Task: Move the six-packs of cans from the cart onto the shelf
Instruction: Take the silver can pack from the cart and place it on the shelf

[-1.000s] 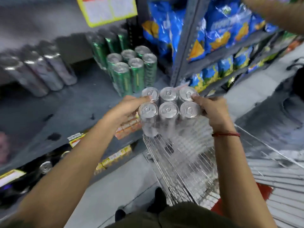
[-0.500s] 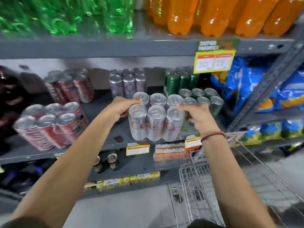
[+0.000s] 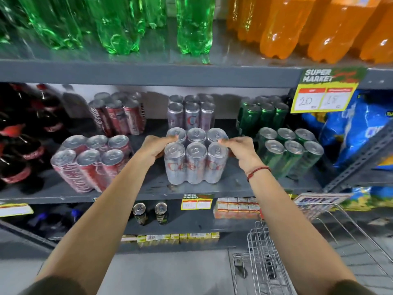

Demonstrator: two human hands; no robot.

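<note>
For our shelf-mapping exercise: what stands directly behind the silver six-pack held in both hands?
Behind the held silver six-pack stands another silver six-pack, near the shelf back. Its lower part is covered by the front pack, so whether the two touch cannot be seen.

The six-pack (image 3: 196, 159) at the front edge of the grey shelf (image 3: 148, 191) is silver with red lettering and plain silver lids. Behind it stands a second silver pack (image 3: 191, 112). Toward the shelf's left end sit red packs with white script (image 3: 91, 161), and dark bottles with red labels (image 3: 19, 135). Toward its right end are green packs with silver lids (image 3: 291, 154). The shelf above carries green bottles (image 3: 119, 22) and orange bottles (image 3: 319, 26). A yellow price tag (image 3: 324, 99) has red panels under a green header. The right wrist wears a red string band (image 3: 258, 172).
</note>
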